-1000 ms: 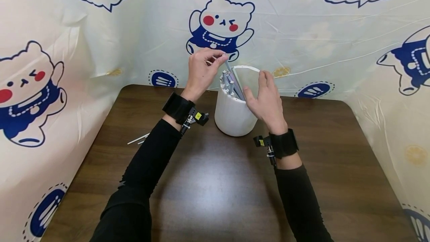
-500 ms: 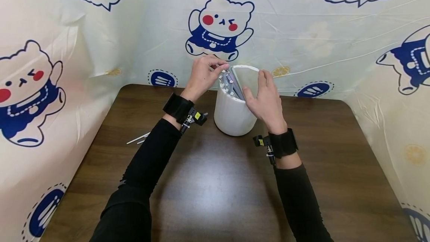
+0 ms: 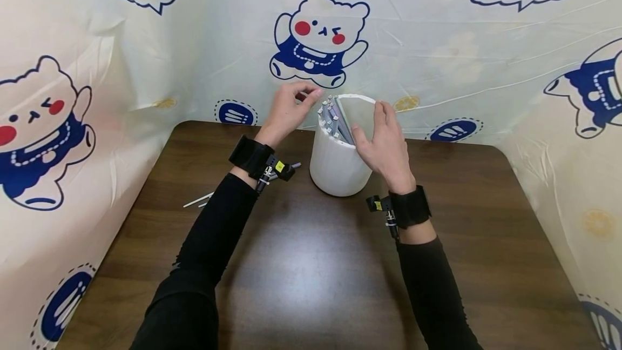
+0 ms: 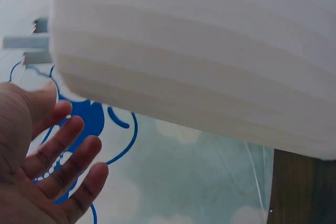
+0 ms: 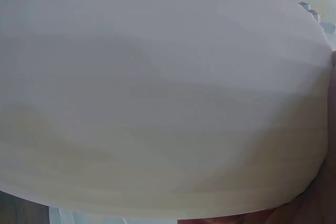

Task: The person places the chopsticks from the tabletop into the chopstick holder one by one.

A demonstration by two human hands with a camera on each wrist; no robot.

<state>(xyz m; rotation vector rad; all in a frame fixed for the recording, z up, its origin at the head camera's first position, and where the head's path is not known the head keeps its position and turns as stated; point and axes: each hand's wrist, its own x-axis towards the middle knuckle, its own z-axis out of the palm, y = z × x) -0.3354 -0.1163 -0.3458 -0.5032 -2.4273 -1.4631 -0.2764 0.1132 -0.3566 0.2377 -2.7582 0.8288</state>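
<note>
A white round container (image 3: 340,169) stands upright at the back of the table. Several slim grey-blue sticks (image 3: 334,115) lean inside it, against its left side, with their ends above the rim. My left hand (image 3: 289,107) is just left of the rim. In the left wrist view its fingers (image 4: 79,169) are spread and loosely bent, holding nothing, apart from the stick ends (image 4: 26,42). My right hand (image 3: 386,147) holds the container at its right side, thumb at the near rim. The right wrist view is mostly filled by the container wall (image 5: 157,98).
More slim sticks (image 3: 198,200) lie on the brown table (image 3: 301,269), partly hidden under my left forearm. One end (image 3: 295,166) shows beyond the left wrist strap. A printed curtain (image 3: 427,53) hangs close behind the table and along both sides.
My left hand lowered a stick into the container among the others, let go of it, and drew back slightly left. My right hand stayed on the container.
</note>
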